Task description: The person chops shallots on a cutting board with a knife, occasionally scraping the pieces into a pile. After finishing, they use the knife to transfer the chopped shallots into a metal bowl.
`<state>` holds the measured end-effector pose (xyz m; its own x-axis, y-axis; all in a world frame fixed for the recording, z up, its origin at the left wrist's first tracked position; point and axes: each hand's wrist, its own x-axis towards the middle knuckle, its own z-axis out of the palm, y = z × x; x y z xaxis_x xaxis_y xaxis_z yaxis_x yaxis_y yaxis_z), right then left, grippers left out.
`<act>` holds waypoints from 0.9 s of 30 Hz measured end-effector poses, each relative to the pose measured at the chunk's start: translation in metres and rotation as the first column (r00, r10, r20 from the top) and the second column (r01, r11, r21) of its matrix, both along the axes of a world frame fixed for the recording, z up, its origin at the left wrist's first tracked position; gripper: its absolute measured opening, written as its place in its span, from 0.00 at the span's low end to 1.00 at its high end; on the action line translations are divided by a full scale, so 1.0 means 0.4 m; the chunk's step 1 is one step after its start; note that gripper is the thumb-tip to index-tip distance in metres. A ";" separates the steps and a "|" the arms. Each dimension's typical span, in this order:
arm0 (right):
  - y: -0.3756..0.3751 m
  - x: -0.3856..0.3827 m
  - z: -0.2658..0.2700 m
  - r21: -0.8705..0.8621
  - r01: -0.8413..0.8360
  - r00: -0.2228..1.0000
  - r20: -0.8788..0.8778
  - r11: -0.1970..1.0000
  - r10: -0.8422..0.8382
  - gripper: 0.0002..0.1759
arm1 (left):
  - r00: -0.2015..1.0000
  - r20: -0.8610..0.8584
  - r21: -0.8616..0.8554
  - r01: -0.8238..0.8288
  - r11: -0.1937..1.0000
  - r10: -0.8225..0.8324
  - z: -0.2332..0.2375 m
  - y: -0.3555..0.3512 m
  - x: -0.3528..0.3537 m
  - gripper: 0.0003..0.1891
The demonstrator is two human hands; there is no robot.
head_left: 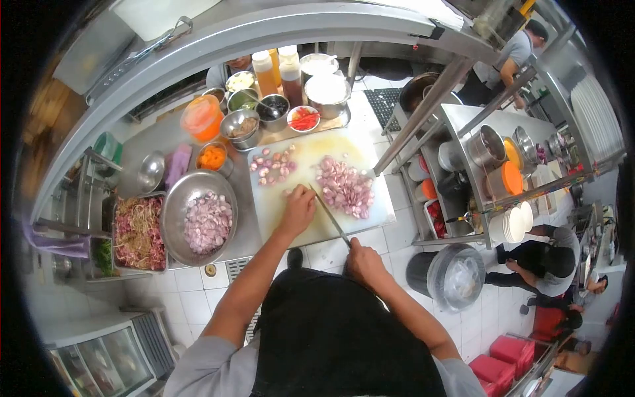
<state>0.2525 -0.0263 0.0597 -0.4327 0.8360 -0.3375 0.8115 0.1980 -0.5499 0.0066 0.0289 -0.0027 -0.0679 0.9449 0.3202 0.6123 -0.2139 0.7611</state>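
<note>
My right hand (366, 259) grips a knife (333, 217) by its handle, the blade slanting up and left over the white cutting board (268, 221). Close to the blade's tip, my left hand (299, 208) is closed with curled fingers on the board; what they hold is hidden. To the right of the blade lies a heap of cut shallots (344, 188). Several whole peeled shallots (272, 165) are spread at the board's upper left. A wide metal bowl (173, 228) left of the board contains more cut shallots (208, 223).
Behind the board stand sauce bottles (290, 79), a bowl of sliced red chillies (303, 119) and an orange tub (202, 118). A tray of reddish shallots with roots (139, 231) sits far left. Metal shelf posts (423, 112) and a lined bin (456, 278) are right. Other people work farther right.
</note>
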 end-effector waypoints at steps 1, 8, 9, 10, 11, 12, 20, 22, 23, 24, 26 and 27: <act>-0.002 -0.003 0.007 -0.004 0.010 1.000 0.018 1.000 -0.010 0.11 | 1.000 -0.006 0.017 -0.005 1.000 0.005 0.000 0.001 0.001 0.05; 0.003 -0.008 -0.086 -0.061 0.018 0.999 0.041 0.998 -0.015 0.14 | 1.000 -0.015 0.007 0.001 1.000 -0.001 -0.009 -0.005 -0.001 0.06; 0.008 -0.007 -0.083 -0.061 0.019 0.999 0.040 0.998 -0.017 0.14 | 1.000 -0.004 0.003 -0.007 1.000 0.007 -0.012 -0.006 0.001 0.06; 0.021 -0.006 -0.079 -0.077 -0.006 1.000 -0.002 0.997 0.005 0.14 | 1.000 0.003 0.002 -0.013 1.000 0.013 -0.012 -0.002 0.000 0.06; 0.032 -0.001 -0.075 -0.092 -0.027 0.999 -0.044 0.995 0.023 0.15 | 1.000 0.000 0.005 -0.007 1.000 0.007 -0.013 -0.001 0.002 0.06; 0.045 0.012 -0.063 -0.089 -0.018 0.999 -0.044 0.996 0.014 0.15 | 1.000 -0.014 0.011 -0.020 1.000 0.021 -0.015 -0.001 0.007 0.06; 0.073 0.060 -0.045 -0.138 0.002 0.991 -0.134 0.990 -0.021 0.13 | 0.998 -0.054 0.048 0.028 0.998 -0.025 0.004 0.011 0.027 0.06; 0.064 0.051 -0.038 -0.125 0.012 0.995 -0.097 0.992 -0.024 0.13 | 0.995 -0.094 0.004 0.018 1.000 -0.018 0.002 0.022 0.034 0.08; 0.059 0.048 -0.036 -0.121 0.019 0.996 -0.089 0.992 -0.030 0.13 | 0.995 -0.094 0.006 0.019 1.000 -0.018 0.002 0.023 0.036 0.08; 0.054 0.044 -0.036 -0.117 0.026 0.996 -0.081 0.993 -0.036 0.13 | 0.995 -0.100 -0.020 0.026 0.999 -0.027 0.004 0.023 0.036 0.08; 0.042 0.042 -0.053 -0.104 0.005 0.995 -0.102 0.995 -0.016 0.14 | 0.994 -0.107 -0.047 0.034 0.998 -0.039 0.006 0.015 0.036 0.08; 0.037 0.041 -0.056 -0.089 -0.016 0.992 -0.123 0.996 0.005 0.14 | 0.996 -0.083 -0.039 0.031 0.999 -0.034 0.004 0.005 0.035 0.06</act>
<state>0.2690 -0.0116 0.0373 -0.4838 0.7998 -0.3552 0.7351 0.1512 -0.6609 0.0205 0.0309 -0.0013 -0.0114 0.9575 0.2881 0.6672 -0.2073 0.7155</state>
